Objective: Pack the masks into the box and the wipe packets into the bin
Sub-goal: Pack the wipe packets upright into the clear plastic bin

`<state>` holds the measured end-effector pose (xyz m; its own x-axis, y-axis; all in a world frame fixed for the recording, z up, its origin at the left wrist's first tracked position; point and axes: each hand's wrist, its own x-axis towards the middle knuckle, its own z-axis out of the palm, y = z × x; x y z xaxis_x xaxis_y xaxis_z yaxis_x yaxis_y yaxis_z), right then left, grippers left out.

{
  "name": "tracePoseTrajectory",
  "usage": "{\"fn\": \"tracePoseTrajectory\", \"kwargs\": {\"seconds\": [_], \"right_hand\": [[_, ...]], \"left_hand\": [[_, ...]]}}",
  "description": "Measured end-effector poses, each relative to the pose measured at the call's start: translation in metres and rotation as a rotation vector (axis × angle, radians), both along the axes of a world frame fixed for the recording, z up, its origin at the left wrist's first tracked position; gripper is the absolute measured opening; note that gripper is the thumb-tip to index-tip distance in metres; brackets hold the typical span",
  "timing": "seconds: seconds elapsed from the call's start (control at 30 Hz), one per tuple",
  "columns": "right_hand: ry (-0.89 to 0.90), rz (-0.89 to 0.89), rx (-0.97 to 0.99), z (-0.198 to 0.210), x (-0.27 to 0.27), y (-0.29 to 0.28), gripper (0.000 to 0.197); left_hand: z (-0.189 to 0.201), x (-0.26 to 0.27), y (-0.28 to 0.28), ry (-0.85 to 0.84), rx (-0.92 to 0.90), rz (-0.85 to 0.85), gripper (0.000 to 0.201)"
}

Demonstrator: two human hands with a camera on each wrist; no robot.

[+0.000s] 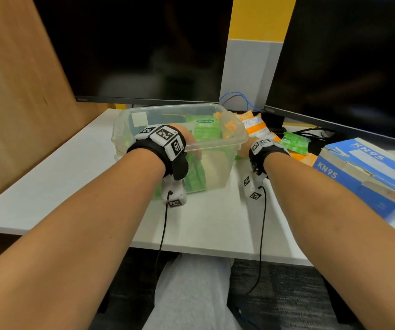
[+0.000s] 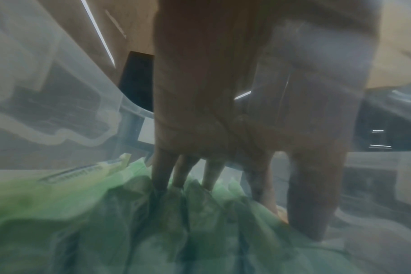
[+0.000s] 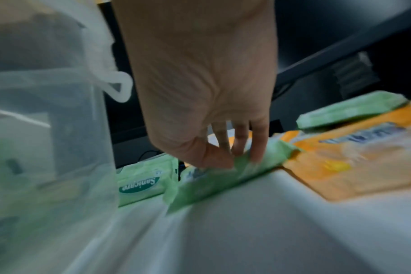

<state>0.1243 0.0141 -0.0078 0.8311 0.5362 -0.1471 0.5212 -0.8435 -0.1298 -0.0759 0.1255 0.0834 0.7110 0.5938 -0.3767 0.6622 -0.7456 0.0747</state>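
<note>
Left hand: reaching into bin, straight fingers touching packed wipes.
Right hand: pinching green packet beside bin.

One bin, one box, two monitors

The bin is clear, faintly frosted, smooth plastic. The wipe packets are glossy, crinkled plastic film. The box is blue printed cardboard, scuffed at its edges. The desk is smooth matt white; the left panel is matt woodgrain.
</note>
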Motion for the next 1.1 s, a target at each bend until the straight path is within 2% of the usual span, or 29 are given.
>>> {"fn": "tracePoseTrajectory", "kwargs": {"seconds": [0.07, 0.13, 0.2, 0.23, 0.27, 0.33, 0.37, 0.4, 0.47, 0.5, 0.57, 0.63, 0.73, 0.87, 0.97, 1.03, 1.1], "right_hand": [[-0.090, 0.005, -0.161, 0.018, -0.038, -0.010, 0.055], [-0.129, -0.021, -0.198, 0.030, -0.049, -0.013, 0.052], [-0.131, -0.022, -0.173, 0.034, -0.045, -0.016, 0.029], [-0.104, 0.021, -0.203, 0.032, -0.042, -0.015, 0.013], [-0.059, 0.034, -0.234, 0.021, -0.027, -0.010, 0.011], [0.035, 0.050, -0.246, -0.018, 0.031, 0.007, 0.029], [0.083, 0.060, -0.236, -0.035, 0.053, 0.012, 0.041], [0.145, 0.043, -0.272, -0.038, 0.060, 0.013, 0.045], [0.223, 0.020, -0.277, -0.008, 0.017, 0.000, 0.051], [0.222, -0.005, -0.295, 0.009, -0.005, -0.009, 0.061], [0.192, -0.055, -0.263, 0.022, -0.015, -0.019, 0.076], [0.141, -0.061, -0.211, 0.027, -0.010, -0.023, 0.066], [0.026, -0.055, 0.071, 0.041, -0.009, -0.024, 0.054], [0.033, -0.217, 0.926, 0.078, -0.026, -0.025, 0.046], [0.136, -0.192, 1.431, 0.103, -0.050, -0.021, 0.044], [0.352, -0.139, 1.594, 0.111, -0.060, -0.015, 0.040], [0.557, -0.036, 1.514, 0.115, -0.071, -0.013, 0.038]], "left_hand": [[0.000, 0.003, 0.001, 0.006, -0.001, -0.003, 0.067], [0.000, 0.001, 0.000, 0.008, 0.006, -0.009, 0.067], [-0.001, 0.001, 0.001, 0.013, 0.019, -0.016, 0.072], [-0.001, 0.002, 0.000, 0.020, 0.016, -0.007, 0.081], [-0.004, 0.007, 0.003, 0.032, 0.016, 0.006, 0.094], [-0.008, 0.012, 0.007, 0.043, 0.019, 0.027, 0.113], [-0.010, 0.014, 0.009, 0.038, 0.013, 0.028, 0.113], [-0.008, 0.011, 0.005, 0.030, 0.018, 0.018, 0.106], [-0.002, 0.005, 0.000, 0.019, 0.021, 0.009, 0.090], [-0.002, 0.005, 0.000, 0.019, 0.018, 0.021, 0.087], [0.000, 0.003, -0.001, 0.009, 0.021, 0.022, 0.085], [0.000, 0.000, -0.001, -0.018, 0.026, -0.010, 0.073], [0.001, -0.004, -0.001, -0.049, 0.063, -0.067, 0.060], [-0.002, -0.004, 0.002, -0.043, 0.084, -0.077, 0.052], [-0.003, -0.001, 0.005, -0.026, 0.085, -0.068, 0.047], [-0.004, 0.004, 0.007, 0.000, 0.097, -0.063, 0.038], [-0.018, 0.024, 0.022, 0.054, 0.046, -0.069, 0.030]]}}
